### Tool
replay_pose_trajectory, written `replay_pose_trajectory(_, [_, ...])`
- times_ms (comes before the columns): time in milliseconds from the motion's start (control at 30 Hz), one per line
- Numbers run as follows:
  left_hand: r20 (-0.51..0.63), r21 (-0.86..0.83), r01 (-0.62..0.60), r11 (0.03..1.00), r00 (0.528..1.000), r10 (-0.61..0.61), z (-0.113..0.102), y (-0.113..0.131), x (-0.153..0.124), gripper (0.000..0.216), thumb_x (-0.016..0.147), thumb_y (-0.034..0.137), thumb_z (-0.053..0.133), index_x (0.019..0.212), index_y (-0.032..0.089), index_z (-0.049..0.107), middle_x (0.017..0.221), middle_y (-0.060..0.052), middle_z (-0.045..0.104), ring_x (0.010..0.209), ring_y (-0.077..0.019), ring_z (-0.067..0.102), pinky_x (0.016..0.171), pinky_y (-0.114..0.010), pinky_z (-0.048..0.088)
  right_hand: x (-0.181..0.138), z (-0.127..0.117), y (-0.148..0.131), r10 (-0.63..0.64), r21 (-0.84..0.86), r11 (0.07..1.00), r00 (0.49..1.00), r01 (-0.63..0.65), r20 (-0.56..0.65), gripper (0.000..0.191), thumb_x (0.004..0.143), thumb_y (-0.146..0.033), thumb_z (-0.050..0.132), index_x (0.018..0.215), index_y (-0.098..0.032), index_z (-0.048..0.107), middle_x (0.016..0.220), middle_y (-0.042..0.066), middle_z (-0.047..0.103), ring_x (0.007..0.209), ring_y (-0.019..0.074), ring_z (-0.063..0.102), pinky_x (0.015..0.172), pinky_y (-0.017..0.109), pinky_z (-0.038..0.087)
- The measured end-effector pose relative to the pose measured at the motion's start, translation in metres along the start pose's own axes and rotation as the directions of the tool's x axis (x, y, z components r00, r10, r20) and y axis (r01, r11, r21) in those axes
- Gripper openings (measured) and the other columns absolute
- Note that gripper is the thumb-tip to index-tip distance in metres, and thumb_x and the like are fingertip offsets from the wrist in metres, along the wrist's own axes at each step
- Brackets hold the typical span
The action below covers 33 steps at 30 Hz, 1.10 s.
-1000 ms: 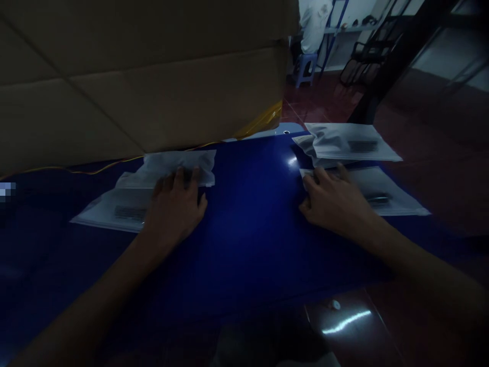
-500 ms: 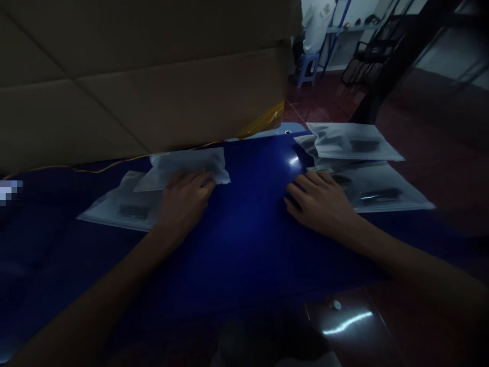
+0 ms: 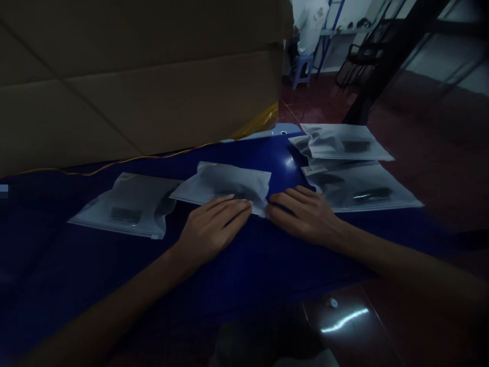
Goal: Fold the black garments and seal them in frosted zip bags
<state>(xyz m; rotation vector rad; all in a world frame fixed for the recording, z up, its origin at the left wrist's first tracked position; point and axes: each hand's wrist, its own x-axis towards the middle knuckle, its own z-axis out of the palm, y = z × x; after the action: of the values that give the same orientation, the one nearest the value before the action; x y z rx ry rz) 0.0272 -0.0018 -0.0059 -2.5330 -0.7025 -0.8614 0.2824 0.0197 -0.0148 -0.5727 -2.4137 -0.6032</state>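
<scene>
A frosted zip bag [image 3: 233, 179] with a dark item inside lies between my hands on the blue tabletop. My left hand [image 3: 214, 227] lies across the bag's front edge, fingers stretched out flat on it. At the bag's right front corner, my right hand [image 3: 301, 214] has its fingers bent and closed together on the edge; its thumb is hidden. Left of them rests another zip bag [image 3: 143, 196], with a dark printed patch showing. To the right, one zip bag [image 3: 347, 141] overlaps a second zip bag [image 3: 382, 178] holding something dark and shiny.
A large cardboard box [image 3: 171, 97] stands along the far side of the blue table [image 3: 153, 270], with a thin yellow-red wire [image 3: 91, 172] at its base. Beyond, a person [image 3: 311, 28] sits on a blue stool [image 3: 303, 70]. A dark slanted post [image 3: 385, 71] rises at right.
My left hand has moved right and nearer with the zip bag, off the left-hand bag it overlapped. My right hand has shifted slightly left and down to the bag's corner.
</scene>
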Motion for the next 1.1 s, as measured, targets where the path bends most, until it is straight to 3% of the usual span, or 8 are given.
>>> replay_pose_trajectory(100, [-0.017, -0.036, 0.005, 0.999, 1.000, -0.006, -0.002, 0.004, 0.002, 0.023, 0.102, 0.007, 0.060, 0.121, 0.017, 0.067, 0.116, -0.005, 0.080, 0.108, -0.0171, 0.078, 0.099, -0.032, 0.064, 0.002, -0.003, -0.002, -0.066, -0.015, 0.998, 0.990, 0.064, -0.127, 0.015, 0.097, -0.007, 0.064, 0.090, -0.017, 0.072, 0.091, 0.001, 0.077, 0.070, 0.0112, 0.062, 0.064, 0.027, 0.046])
replay_pose_trajectory(200, [-0.022, -0.046, 0.014, 0.999, 1.000, -0.015, -0.002, 0.005, 0.002, 0.024, 0.099, 0.007, 0.065, 0.121, 0.016, 0.068, 0.117, -0.006, 0.080, 0.109, -0.0180, 0.077, 0.100, -0.032, 0.064, 0.003, -0.003, -0.003, -0.050, 0.022, 0.998, 0.980, 0.055, -0.191, 0.014, 0.095, -0.005, 0.067, 0.086, -0.015, 0.072, 0.084, 0.002, 0.076, 0.068, 0.0106, 0.062, 0.060, 0.026, 0.046])
replay_pose_trajectory(467, [-0.069, -0.104, -0.075, 0.992, 0.995, 0.068, 0.002, 0.017, 0.008, 0.013, 0.097, 0.010, 0.071, 0.110, 0.011, 0.070, 0.106, -0.008, 0.082, 0.102, -0.0179, 0.079, 0.104, -0.038, 0.063, 0.002, -0.001, -0.011, -0.123, 0.069, 0.988, 0.971, 0.139, -0.203, 0.023, 0.096, -0.004, 0.063, 0.077, -0.015, 0.069, 0.074, 0.000, 0.069, 0.064, 0.0104, 0.058, 0.058, 0.027, 0.044])
replay_pose_trajectory(733, [-0.031, -0.036, -0.074, 0.997, 0.997, 0.073, 0.002, 0.000, 0.003, 0.010, 0.099, 0.009, 0.067, 0.107, 0.013, 0.072, 0.103, -0.005, 0.082, 0.104, -0.0198, 0.078, 0.108, -0.046, 0.059, 0.001, 0.001, -0.011, -0.106, 0.071, 0.991, 0.993, 0.110, -0.051, 0.027, 0.099, -0.007, 0.058, 0.077, -0.019, 0.066, 0.075, -0.002, 0.064, 0.064, 0.0128, 0.050, 0.065, 0.030, 0.039])
replay_pose_trajectory(900, [0.121, 0.130, -0.044, 0.990, 0.992, 0.028, -0.001, -0.021, -0.005, 0.015, 0.101, 0.010, 0.062, 0.102, 0.018, 0.075, 0.103, -0.002, 0.081, 0.108, -0.0219, 0.074, 0.108, -0.046, 0.056, 0.000, -0.001, -0.001, -0.042, -0.054, 0.997, 0.975, 0.055, 0.219, 0.018, 0.097, -0.008, 0.058, 0.087, -0.017, 0.071, 0.083, 0.003, 0.066, 0.074, 0.0190, 0.052, 0.074, 0.035, 0.037])
replay_pose_trajectory(1100, [0.359, 0.285, 0.044, 0.958, 0.921, -0.149, -0.010, -0.039, -0.012, 0.026, 0.102, 0.011, 0.052, 0.087, 0.016, 0.073, 0.095, -0.009, 0.076, 0.108, -0.0299, 0.071, 0.104, -0.052, 0.054, -0.003, -0.012, 0.012, 0.148, -0.232, 0.970, 0.926, -0.069, 0.346, 0.020, 0.093, -0.005, 0.059, 0.088, -0.017, 0.074, 0.088, 0.008, 0.069, 0.086, 0.0243, 0.055, 0.080, 0.038, 0.034])
